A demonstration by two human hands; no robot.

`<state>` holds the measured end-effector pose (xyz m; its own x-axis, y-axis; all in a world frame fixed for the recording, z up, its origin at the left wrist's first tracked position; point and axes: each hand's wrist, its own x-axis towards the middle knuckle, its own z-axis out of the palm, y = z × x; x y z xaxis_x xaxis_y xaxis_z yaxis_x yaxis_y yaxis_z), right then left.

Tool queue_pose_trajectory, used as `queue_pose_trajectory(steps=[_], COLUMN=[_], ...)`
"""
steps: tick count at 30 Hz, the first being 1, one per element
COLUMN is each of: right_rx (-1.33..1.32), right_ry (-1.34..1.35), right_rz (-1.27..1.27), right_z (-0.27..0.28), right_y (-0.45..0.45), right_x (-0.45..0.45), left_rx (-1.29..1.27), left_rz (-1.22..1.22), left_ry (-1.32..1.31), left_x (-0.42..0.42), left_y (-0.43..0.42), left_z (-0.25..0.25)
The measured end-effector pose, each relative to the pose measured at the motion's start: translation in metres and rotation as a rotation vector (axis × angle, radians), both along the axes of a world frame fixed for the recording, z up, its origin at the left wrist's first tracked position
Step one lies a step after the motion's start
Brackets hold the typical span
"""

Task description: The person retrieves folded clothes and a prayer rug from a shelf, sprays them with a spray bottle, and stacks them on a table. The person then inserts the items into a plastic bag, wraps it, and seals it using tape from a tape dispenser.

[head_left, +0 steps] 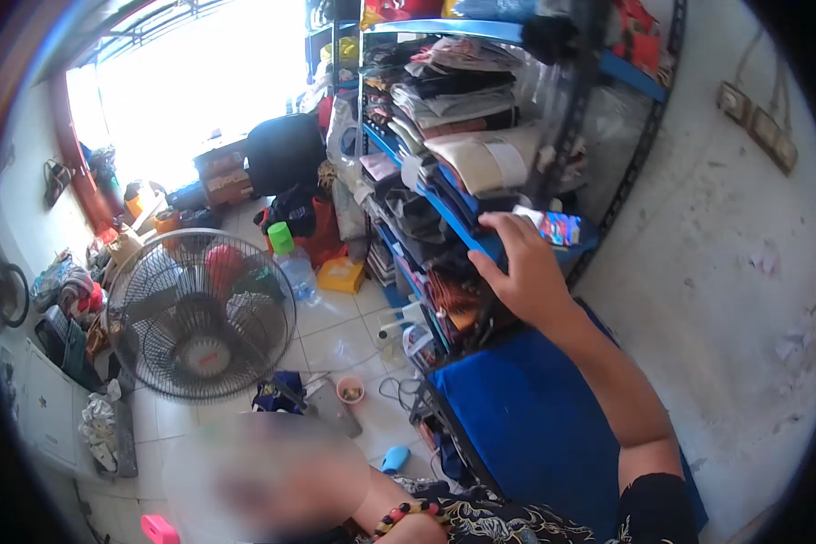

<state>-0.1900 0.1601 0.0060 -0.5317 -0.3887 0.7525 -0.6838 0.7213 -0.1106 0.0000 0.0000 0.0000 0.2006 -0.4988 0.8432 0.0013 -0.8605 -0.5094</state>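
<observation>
My right hand (526, 272) is raised in front of the shelf, thumb and fingers apart, with nothing visible between them. Just behind its fingers, on a blue shelf board, lies a small shiny colourful packet or phone-like item (560, 228); I cannot tell which. Above it is a stack of folded cloth (485, 163). My left hand (335, 490) is at the bottom, covered by a blurred patch, so its fingers and anything in them are hidden. A beaded bracelet (414, 517) circles that wrist. Near the bottom edge a bright pink object (159, 529) shows in part.
A large round fan (199, 313) stands at left. Beneath my right arm is a blue padded surface (526, 408). On the tiled floor are a water jug (297, 276), a yellow package (341, 275) and a small cup (350, 390). A metal rack (571, 136) borders the wall.
</observation>
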Motion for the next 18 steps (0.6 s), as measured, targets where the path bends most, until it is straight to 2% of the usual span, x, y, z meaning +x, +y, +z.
queue_pose_trajectory(steps=[2,4,7,10,12,13,16,18], right_rx=[0.116,0.282,0.382,0.523,0.626,0.589,0.475,0.440], right_ry=[0.034,0.121,0.024,-0.112,-0.238,-0.189,-0.383,-0.430], right_rz=[-0.137,-0.412,-0.700,-0.865,-0.896,-0.785,-0.622,-0.630], right_z=[-0.012,-0.018,-0.028,-0.030,-0.028,-0.021,0.019,0.033], right_y=[-0.019,-0.035,-0.045,-0.041,-0.030,-0.023,-0.016,-0.002], right_x=[-0.087,-0.162,-0.237,-0.278,-0.305,-0.308,-0.314,-0.330], left_rx=[0.149,0.327,0.470,0.451,0.370,0.243,-0.133,-0.426], left_rz=[0.412,0.705,0.965,1.133,1.210,1.209,1.127,1.036], left_ry=[-0.299,-0.512,-0.727,-0.981,-1.095,-1.169,-1.314,-1.349], left_x=[-0.053,-0.098,-0.156,-0.217,-0.263,-0.276,-0.309,-0.325], left_y=[-0.017,-0.033,-0.046,-0.049,-0.050,-0.049,-0.044,-0.041], left_z=[-0.007,-0.017,-0.033,-0.054,-0.058,-0.065,-0.085,-0.089])
